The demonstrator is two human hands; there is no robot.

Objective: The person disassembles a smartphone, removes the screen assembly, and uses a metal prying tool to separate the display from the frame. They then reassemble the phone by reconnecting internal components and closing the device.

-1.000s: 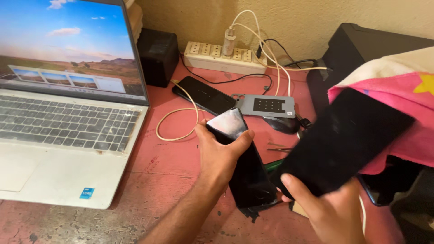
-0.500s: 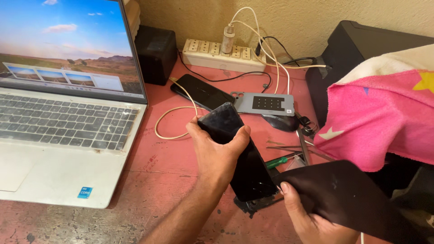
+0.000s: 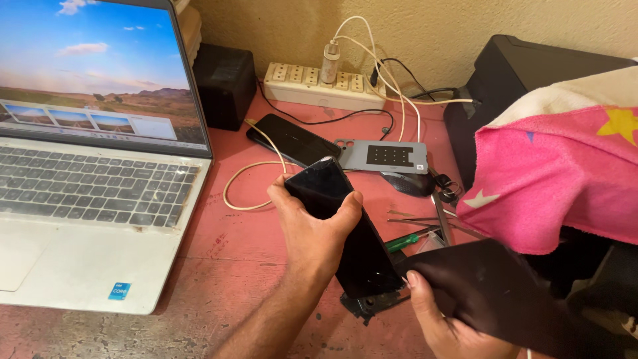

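My left hand [image 3: 311, 234] grips a black smartphone [image 3: 352, 239] around its upper half, screen up and tilted, over the pink table [image 3: 232, 266]. My right hand [image 3: 442, 319] holds a dark thin flat sheet [image 3: 495, 292] by its left edge, low at the right, just beside the phone's lower end. A dark frame piece [image 3: 372, 306] shows under the phone's bottom end.
An open silver laptop [image 3: 86, 219] fills the left. At the back sit a power strip [image 3: 312, 83] with white cables, a black box [image 3: 224, 86], another black phone [image 3: 292, 139] and a grey phone back cover [image 3: 385, 157]. A green screwdriver [image 3: 405, 240], tweezers and a pink cloth [image 3: 558, 179] lie right.
My right hand has lowered the dark sheet from upright in front of the pink cloth down to a flat position at the bottom right. My left hand keeps hold of the phone.
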